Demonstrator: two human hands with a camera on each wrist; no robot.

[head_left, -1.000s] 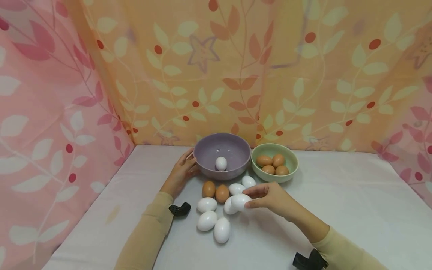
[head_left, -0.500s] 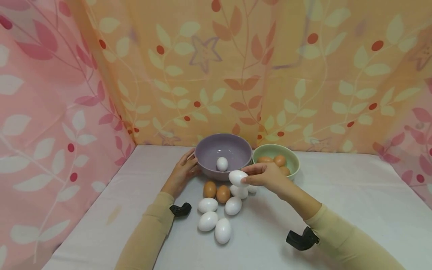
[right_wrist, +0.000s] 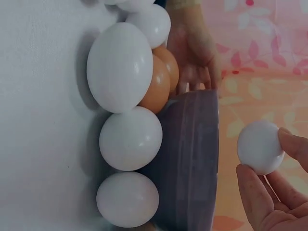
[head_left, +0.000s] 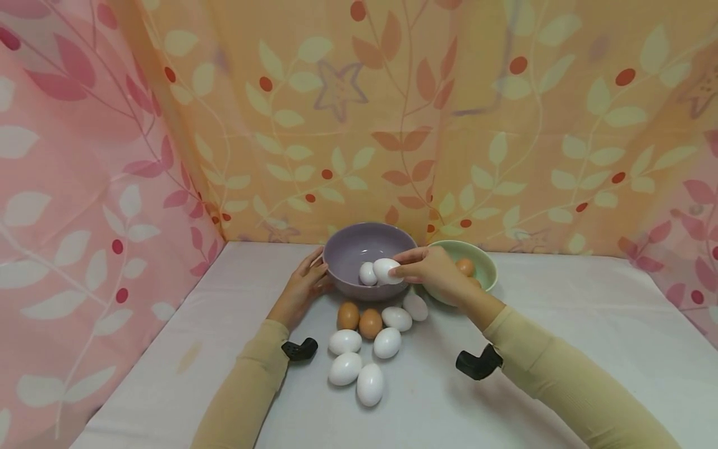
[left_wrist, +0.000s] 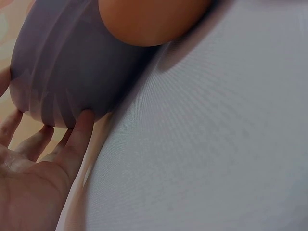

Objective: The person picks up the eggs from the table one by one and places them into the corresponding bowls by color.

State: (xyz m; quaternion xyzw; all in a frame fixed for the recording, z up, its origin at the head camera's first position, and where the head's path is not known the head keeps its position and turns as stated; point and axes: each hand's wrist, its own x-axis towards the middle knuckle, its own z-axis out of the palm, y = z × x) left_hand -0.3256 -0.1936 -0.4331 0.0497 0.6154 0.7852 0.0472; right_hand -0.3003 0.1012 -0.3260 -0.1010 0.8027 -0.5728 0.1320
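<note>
My right hand (head_left: 429,274) pinches a white egg (head_left: 386,271) between thumb and fingertips. In the head view that egg overlaps the near part of the purple bowl (head_left: 342,246); in the right wrist view, the pinched egg (right_wrist: 260,147) shows above the rim line. Another white egg (head_left: 367,274) lies inside the bowl. My left hand (head_left: 303,284) rests its extended fingertips against the bowl's left side, as the left wrist view shows of these fingers (left_wrist: 79,137). In front of the bowl lie two brown eggs (head_left: 348,316) and several white eggs (head_left: 370,384).
A green bowl (head_left: 487,268) with brown eggs (head_left: 465,267) stands right of the purple one, partly hidden behind my right hand. A white cloth (head_left: 561,349) covers the table. Patterned curtains (head_left: 477,125) hang behind and at both sides.
My right hand has lifted the white egg from beside the other eggs and carried it up and forward to the purple bowl. The left hand has stayed at the bowl's side.
</note>
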